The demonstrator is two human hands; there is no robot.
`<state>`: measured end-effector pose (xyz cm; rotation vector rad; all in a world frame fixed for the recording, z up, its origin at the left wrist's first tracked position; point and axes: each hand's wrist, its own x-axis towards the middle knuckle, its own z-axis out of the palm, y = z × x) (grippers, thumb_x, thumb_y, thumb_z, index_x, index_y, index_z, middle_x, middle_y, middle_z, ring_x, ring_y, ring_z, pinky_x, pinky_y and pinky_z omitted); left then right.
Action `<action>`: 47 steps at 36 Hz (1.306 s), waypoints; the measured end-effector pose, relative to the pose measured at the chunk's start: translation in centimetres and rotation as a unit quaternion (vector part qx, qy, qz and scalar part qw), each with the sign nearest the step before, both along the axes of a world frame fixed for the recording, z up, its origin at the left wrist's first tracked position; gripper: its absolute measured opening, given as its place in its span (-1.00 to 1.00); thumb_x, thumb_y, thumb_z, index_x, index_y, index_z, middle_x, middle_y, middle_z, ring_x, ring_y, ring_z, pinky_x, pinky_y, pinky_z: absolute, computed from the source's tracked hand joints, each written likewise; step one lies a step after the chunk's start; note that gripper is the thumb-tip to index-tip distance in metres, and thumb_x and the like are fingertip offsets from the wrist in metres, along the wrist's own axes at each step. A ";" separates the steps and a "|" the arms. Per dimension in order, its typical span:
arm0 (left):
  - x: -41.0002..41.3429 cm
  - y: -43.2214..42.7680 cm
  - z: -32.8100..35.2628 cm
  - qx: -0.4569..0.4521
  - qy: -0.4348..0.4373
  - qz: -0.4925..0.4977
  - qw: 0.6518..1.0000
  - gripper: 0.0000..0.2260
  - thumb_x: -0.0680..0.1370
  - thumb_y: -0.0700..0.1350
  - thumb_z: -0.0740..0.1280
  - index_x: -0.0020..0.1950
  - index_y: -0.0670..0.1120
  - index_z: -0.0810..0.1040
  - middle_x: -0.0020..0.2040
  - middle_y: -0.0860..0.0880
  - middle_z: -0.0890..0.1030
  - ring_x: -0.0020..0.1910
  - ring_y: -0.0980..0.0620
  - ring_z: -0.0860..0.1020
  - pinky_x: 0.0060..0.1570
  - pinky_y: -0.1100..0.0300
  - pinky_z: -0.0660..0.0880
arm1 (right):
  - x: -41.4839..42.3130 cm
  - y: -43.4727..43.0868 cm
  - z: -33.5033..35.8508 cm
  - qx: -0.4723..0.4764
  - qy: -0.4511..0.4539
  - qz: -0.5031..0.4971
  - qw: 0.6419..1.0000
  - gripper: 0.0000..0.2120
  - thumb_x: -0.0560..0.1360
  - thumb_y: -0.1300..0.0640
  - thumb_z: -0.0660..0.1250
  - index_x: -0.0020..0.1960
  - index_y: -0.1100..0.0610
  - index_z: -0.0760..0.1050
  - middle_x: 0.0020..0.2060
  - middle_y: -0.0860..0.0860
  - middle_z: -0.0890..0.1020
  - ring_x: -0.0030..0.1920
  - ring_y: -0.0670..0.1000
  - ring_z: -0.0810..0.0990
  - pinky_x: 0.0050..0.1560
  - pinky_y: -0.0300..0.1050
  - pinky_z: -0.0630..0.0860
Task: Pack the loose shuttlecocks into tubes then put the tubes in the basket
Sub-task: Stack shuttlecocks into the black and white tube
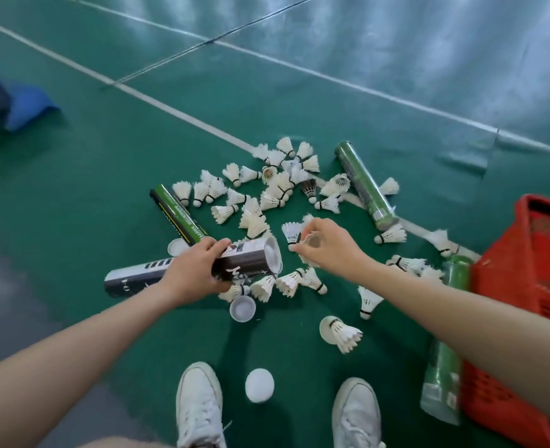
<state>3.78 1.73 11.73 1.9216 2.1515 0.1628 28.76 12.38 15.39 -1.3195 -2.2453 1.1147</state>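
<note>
Two white shoes [199, 405] stand at the bottom edge on the green court floor [73, 205], with a white tube cap [259, 384] lying between them. A second cap [242, 307] lies open side up just below the left hand.

The left hand [193, 273] grips a dark printed tube [251, 260] around its middle. The tube lies near level, its open mouth pointing toward the right hand.

The right hand [327, 248] hovers just beside the tube mouth, fingers curled. Its fingertips [296, 250] sit at the cork of one shuttlecock [291, 232]. Whether the hand actually holds it cannot be told; that area is blurred.

Loose shuttlecocks [277, 185] are scattered across the floor beyond and around both hands. A green-and-black tube [180, 215] lies behind the left hand; a green tube [364, 185] lies across the white court line [170, 105]. A clear green tube [441, 367] lies against the red basket [525, 270] at the right edge.
</note>
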 end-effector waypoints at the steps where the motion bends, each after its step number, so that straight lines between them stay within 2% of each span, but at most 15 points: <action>1: 0.0 0.4 -0.1 0.013 0.017 -0.013 1.000 -0.28 0.35 0.14 0.45 0.45 0.01 0.30 0.20 -0.03 0.45 0.10 -0.09 0.47 0.04 0.10 0.41 | 0.1 0.1 -0.5 0.003 -0.001 0.008 1.000 -0.83 0.46 0.02 0.42 -0.08 0.02 0.44 -0.11 -0.02 0.56 -0.14 -0.05 0.56 -0.18 -0.22 0.49; 5: 0.3 2.5 -1.2 0.019 0.102 -0.082 0.991 -0.32 0.31 0.29 0.30 0.34 -0.02 0.39 -0.05 -0.07 0.42 -0.08 -0.13 0.47 -0.01 0.08 0.34 | -0.4 1.1 -3.1 0.028 -0.020 0.040 0.999 -0.86 0.47 0.05 0.39 -0.11 -0.01 0.42 -0.06 -0.05 0.51 -0.03 -0.01 0.54 0.01 -0.12 0.49; 10: 0.6 6.1 -3.3 -0.043 0.053 0.001 0.998 -0.32 0.39 0.31 0.32 0.35 0.00 0.20 0.04 -0.05 0.30 -0.17 -0.09 0.49 -0.21 0.06 0.48 | -1.8 3.4 -7.5 0.019 -0.019 0.000 1.000 -0.83 0.59 0.05 0.25 0.15 0.04 0.50 0.06 -0.05 0.45 0.00 -0.08 0.44 0.06 -0.20 0.36; 18: -0.8 10.2 -8.0 -0.070 -0.022 0.104 0.992 -0.15 0.40 0.44 0.21 0.50 -0.05 0.09 0.35 -0.09 0.37 0.19 -0.13 0.50 0.03 -0.03 0.50 | -5.5 4.5 -14.2 -0.113 -0.008 -0.050 0.992 -0.84 0.60 0.10 0.24 0.08 0.05 0.59 0.10 0.00 0.49 0.13 0.02 0.50 0.16 -0.13 0.41; 21: -0.4 12.2 -8.9 -0.072 -0.134 0.174 0.973 -0.11 0.31 0.51 0.20 0.45 -0.01 0.17 0.29 -0.07 0.47 0.14 -0.12 0.53 0.07 -0.09 0.51 | -6.7 3.9 -15.3 -0.148 -0.036 -0.041 0.987 -0.86 0.59 0.05 0.21 0.06 0.01 0.52 0.18 0.03 0.48 0.14 0.04 0.49 -0.03 -0.13 0.45; 23: 0.2 13.2 -9.2 -0.060 -0.238 0.234 0.941 -0.08 0.26 0.52 0.24 0.44 -0.01 0.18 0.30 -0.08 0.48 0.16 -0.12 0.53 0.13 -0.11 0.50 | -7.1 3.4 -15.5 -0.163 -0.054 -0.027 0.985 -0.78 0.56 -0.09 0.23 0.11 0.01 0.48 0.20 0.01 0.44 0.11 0.00 0.44 -0.07 -0.13 0.37; 26: 1.5 14.6 -9.1 -0.029 -0.352 0.328 0.876 -0.12 0.39 0.35 0.34 0.50 -0.11 0.08 0.39 -0.14 0.39 0.29 -0.19 0.44 0.26 -0.11 0.41 | -7.2 2.7 -14.9 -0.162 -0.069 -0.005 0.984 -0.47 0.43 -0.37 0.26 0.16 0.02 0.45 0.13 -0.05 0.34 0.13 -0.04 0.37 0.05 -0.14 0.29; 30: 2.5 15.8 -10.3 -0.013 -0.467 0.444 0.764 -0.04 0.43 0.27 0.36 0.54 -0.12 -0.16 0.47 -0.19 0.25 0.35 -0.25 0.36 0.30 -0.16 0.37 | -6.7 2.8 -14.1 -0.167 -0.104 -0.002 0.980 -0.16 0.21 -0.47 0.38 0.27 0.06 0.36 0.17 -0.02 0.30 0.19 0.00 0.35 0.17 -0.08 0.36; 32: 2.9 15.8 -11.2 -0.012 -0.498 0.489 0.716 -0.05 0.44 0.27 0.34 0.54 -0.11 -0.17 0.49 -0.20 0.21 0.38 -0.25 0.32 0.32 -0.18 0.33 | -6.1 3.0 -14.2 -0.146 -0.162 0.014 0.976 -0.08 0.13 -0.49 0.42 0.27 0.07 0.35 0.19 0.02 0.31 0.22 0.06 0.36 0.24 0.01 0.41; 34: 3.1 15.2 -11.6 -0.012 -0.514 0.525 0.678 -0.10 0.48 0.25 0.31 0.54 -0.14 -0.16 0.49 -0.17 0.21 0.40 -0.21 0.28 0.31 -0.11 0.31 | -5.4 3.1 -14.4 -0.109 -0.227 0.047 0.967 -0.07 0.09 -0.47 0.46 0.24 0.08 0.33 0.18 0.06 0.31 0.22 0.14 0.35 0.23 0.11 0.43; 37: 2.7 14.0 -12.2 -0.006 -0.548 0.567 0.615 -0.10 0.44 0.26 0.36 0.53 -0.12 -0.06 0.38 -0.14 0.37 0.24 -0.15 0.43 0.14 -0.04 0.47 | -4.7 2.7 -14.9 -0.076 -0.288 0.063 0.953 -0.04 0.10 -0.39 0.53 0.28 0.08 0.26 0.21 0.09 0.29 0.21 0.18 0.34 0.15 0.19 0.47; 40: 1.9 12.5 -12.6 0.005 -0.584 0.593 0.554 -0.23 0.41 0.19 0.44 0.43 -0.12 0.18 0.12 -0.13 0.57 -0.05 -0.08 0.60 -0.32 0.01 0.57 | -4.7 2.1 -15.2 -0.035 -0.313 0.073 0.946 -0.05 0.17 -0.36 0.51 0.39 -0.01 0.21 0.35 0.10 0.19 0.27 0.20 0.32 0.13 0.15 0.48; 42: 1.3 11.4 -12.8 0.006 -0.602 0.609 0.516 -0.37 0.42 0.15 0.46 0.33 -0.12 0.32 0.00 -0.12 0.64 -0.19 -0.13 0.65 -0.49 0.02 0.53 | -4.9 1.8 -15.2 -0.006 -0.316 0.088 0.945 -0.07 0.26 -0.34 0.47 0.48 -0.10 0.13 0.48 0.11 0.00 0.35 0.20 0.24 0.15 0.11 0.43; 44: 0.9 10.5 -12.9 0.010 -0.614 0.621 0.488 -0.43 0.42 0.13 0.46 0.30 -0.11 0.36 -0.02 -0.10 0.65 -0.22 -0.12 0.65 -0.49 0.02 0.51 | -5.0 1.6 -15.0 0.004 -0.300 0.087 0.950 -0.15 0.30 -0.28 0.48 0.46 -0.12 0.17 0.51 0.07 -0.18 0.40 0.19 0.15 0.14 0.09 0.44; 47: 1.0 9.6 -13.1 0.023 -0.625 0.613 0.483 -0.43 0.41 0.15 0.46 0.29 -0.09 0.39 -0.01 -0.07 0.65 -0.18 -0.09 0.65 -0.38 0.01 0.54 | -5.0 1.3 -15.0 0.011 -0.302 0.094 0.949 -0.26 0.26 -0.19 0.55 0.35 -0.10 0.32 0.50 0.01 -0.32 0.49 0.19 -0.03 0.09 0.11 0.48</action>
